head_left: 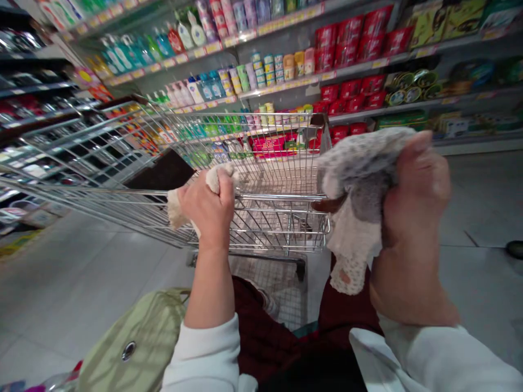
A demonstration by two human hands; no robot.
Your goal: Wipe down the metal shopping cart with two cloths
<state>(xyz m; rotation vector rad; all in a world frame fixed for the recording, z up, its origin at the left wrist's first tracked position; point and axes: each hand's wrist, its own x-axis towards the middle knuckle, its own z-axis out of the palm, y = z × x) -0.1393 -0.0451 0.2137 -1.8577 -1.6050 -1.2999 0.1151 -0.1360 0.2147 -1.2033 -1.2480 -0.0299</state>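
My left hand (210, 204) is closed round a cream cloth (175, 209) at the near rim of a metal shopping cart (281, 204). Bits of the cloth stick out on both sides of the fist. To the right, my right hand (420, 179), slightly blurred, grips a grey and white cloth (363, 158) that hangs down in folds beside the cart's right end. Its lower part is pale and dotted. The wire basket of the cart stretches away to the left.
Shelves (286, 84) of bottles, tubs and red containers (347, 43) stand beyond the cart. Another rack (36, 87) is at the left. A light green bag (134, 337) hangs by my left forearm. Grey tiled floor (478, 201) shows at the right.
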